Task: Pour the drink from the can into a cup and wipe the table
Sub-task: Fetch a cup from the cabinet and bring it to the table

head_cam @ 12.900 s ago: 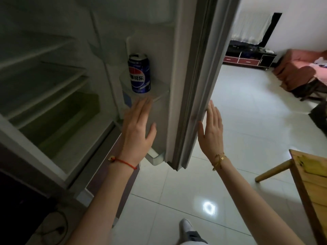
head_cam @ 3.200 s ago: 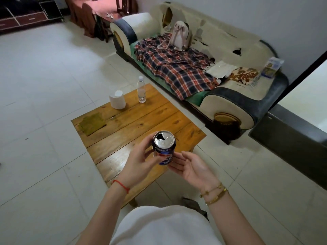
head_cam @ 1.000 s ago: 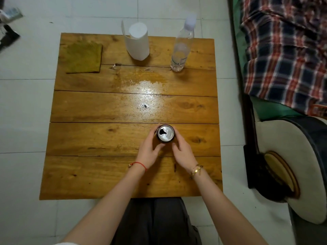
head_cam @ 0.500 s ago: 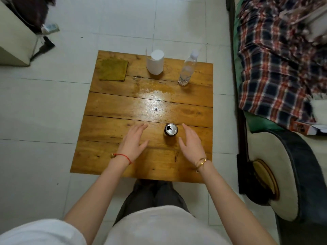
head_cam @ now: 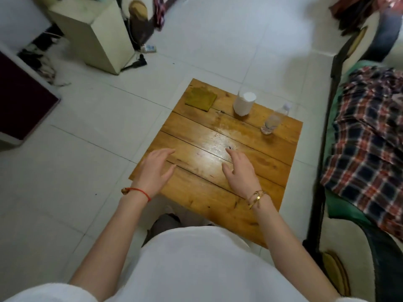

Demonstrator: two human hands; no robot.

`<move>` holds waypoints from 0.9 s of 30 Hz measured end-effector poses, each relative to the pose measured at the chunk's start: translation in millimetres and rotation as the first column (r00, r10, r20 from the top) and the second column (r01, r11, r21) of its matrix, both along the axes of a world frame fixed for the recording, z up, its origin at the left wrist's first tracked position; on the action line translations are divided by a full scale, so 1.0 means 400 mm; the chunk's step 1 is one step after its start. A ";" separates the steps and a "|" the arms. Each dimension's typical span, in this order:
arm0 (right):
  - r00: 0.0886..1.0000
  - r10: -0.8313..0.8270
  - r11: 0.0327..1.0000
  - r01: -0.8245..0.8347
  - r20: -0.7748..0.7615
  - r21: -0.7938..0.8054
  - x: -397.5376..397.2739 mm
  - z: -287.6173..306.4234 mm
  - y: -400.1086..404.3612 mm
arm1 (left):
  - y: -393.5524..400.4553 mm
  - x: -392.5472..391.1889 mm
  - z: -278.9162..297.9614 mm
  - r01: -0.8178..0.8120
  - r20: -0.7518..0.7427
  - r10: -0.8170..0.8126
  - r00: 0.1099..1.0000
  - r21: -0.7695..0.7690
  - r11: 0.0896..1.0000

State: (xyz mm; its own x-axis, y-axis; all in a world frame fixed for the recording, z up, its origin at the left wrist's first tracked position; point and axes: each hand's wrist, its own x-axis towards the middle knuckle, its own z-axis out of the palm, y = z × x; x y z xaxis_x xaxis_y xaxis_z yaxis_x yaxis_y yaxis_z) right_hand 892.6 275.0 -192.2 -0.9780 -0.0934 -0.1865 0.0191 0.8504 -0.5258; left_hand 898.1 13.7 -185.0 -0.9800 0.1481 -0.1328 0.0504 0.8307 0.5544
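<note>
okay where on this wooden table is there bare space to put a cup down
The widest bare patch on the table is the near planks, toward the person, below both wrists. The strip between the left hand and right hand is also bare, though glossy. The far edge is crowded: green cloth, paper roll, water bottle.

Cup (head_cam: 243, 102) and bottle (head_cam: 273, 122) crowd the table's (head_cam: 202, 192) far edge.
</note>
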 end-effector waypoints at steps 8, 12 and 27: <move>0.973 0.230 0.973 -0.230 0.007 0.004 -0.051 0.064 -0.235 | -0.258 0.118 0.046 -0.272 -0.048 0.271 0.961 -0.001 0.962; 0.943 0.332 0.943 -0.332 0.021 -0.001 -0.080 0.049 -0.405 | -0.419 0.147 0.046 -0.374 -0.064 0.374 0.925 0.011 0.927; 0.861 0.494 0.864 -0.501 -0.124 -0.035 -0.225 0.097 -1.131 | -1.100 0.150 0.145 -0.528 -0.165 0.515 0.841 -0.046 0.848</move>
